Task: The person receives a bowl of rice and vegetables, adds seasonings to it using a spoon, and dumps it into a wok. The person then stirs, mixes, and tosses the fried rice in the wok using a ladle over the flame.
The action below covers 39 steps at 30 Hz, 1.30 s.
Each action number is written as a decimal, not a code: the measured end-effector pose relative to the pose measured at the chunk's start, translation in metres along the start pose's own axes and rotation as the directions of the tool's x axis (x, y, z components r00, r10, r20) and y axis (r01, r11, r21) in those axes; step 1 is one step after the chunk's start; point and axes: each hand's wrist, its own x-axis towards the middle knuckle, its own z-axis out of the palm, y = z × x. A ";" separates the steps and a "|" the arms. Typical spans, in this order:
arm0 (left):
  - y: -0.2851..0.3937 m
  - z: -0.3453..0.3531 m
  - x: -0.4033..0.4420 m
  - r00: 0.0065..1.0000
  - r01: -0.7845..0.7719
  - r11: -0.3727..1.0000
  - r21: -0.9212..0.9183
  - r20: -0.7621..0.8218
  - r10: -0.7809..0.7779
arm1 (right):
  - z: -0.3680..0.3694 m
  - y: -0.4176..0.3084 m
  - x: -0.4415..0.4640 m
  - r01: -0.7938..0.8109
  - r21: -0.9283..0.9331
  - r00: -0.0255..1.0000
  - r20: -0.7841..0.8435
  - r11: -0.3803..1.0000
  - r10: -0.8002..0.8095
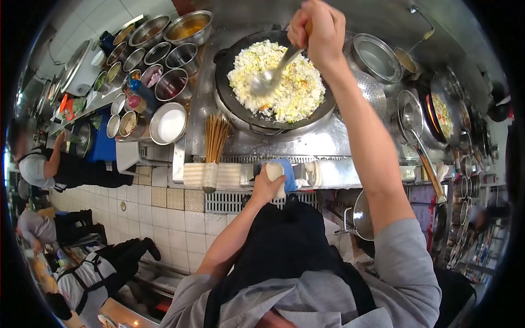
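My right hand (322, 35), fingers wrapped round its handle, holds a metal cooking ladle (268, 81) over the wok. The ladle's head is blurred and lies on fried rice (298, 95) with yellow egg and bits of green and orange. The rice is spread across the bottom of a large black wok (221, 82) on the stove. My left hand (266, 188) is closed on a folded white cloth (275, 171) at the stove's front edge. Beside that hand lies a blue cloth (285, 172).
A bamboo brush (216, 136) lies at the front left, by a bowl of white powder (168, 124). Several metal bowls of ingredients stand farther left. To the right are a perforated strainer (369, 95), a metal basin (377, 57) and a long-handled ladle (429, 169). Other people (41, 169) work at left.
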 end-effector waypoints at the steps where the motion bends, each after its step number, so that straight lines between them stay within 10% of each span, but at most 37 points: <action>1: 0.007 -0.002 0.000 1.000 0.006 1.000 -0.006 0.005 -0.006 | 0.004 -0.009 0.014 -0.070 -0.004 0.996 -0.049 0.998 0.069; 4: 0.002 -0.001 -0.004 1.000 0.015 1.000 -0.017 -0.003 -0.015 | 0.009 -0.027 0.040 -0.195 0.055 0.952 -0.229 0.979 0.202; 8: -0.002 0.001 -0.005 1.000 -0.001 1.000 -0.008 -0.015 0.001 | -0.003 -0.002 -0.011 0.177 0.233 0.983 -0.096 0.956 -0.159; 11: -0.002 -0.001 -0.004 1.000 -0.026 0.999 0.024 -0.016 0.027 | -0.022 -0.017 0.001 -0.082 -0.073 0.991 0.101 0.994 0.089; 14: 0.001 -0.002 -0.006 1.000 -0.010 1.000 -0.007 -0.016 0.010 | -0.039 -0.066 0.039 -0.448 0.216 0.836 -0.243 0.867 0.493; 19: -0.010 0.001 -0.003 1.000 0.003 0.998 -0.068 -0.017 -0.004 | -0.063 -0.010 0.001 -0.097 -0.258 0.942 -0.336 0.961 0.005; 28: 0.018 -0.026 0.004 0.954 0.217 0.649 -0.729 0.018 -0.298 | -0.056 -0.054 -0.001 -0.190 0.162 0.900 -0.366 0.968 0.238; 33: 0.031 -0.044 0.056 0.933 0.295 0.519 -0.802 0.124 -0.337 | -0.048 0.035 -0.020 -0.120 0.215 0.928 -0.322 0.969 0.186; 39: 0.032 -0.048 0.073 0.905 0.406 0.455 -0.792 0.279 -0.321 | -0.068 -0.078 0.002 -0.239 0.207 0.877 -0.373 0.949 0.302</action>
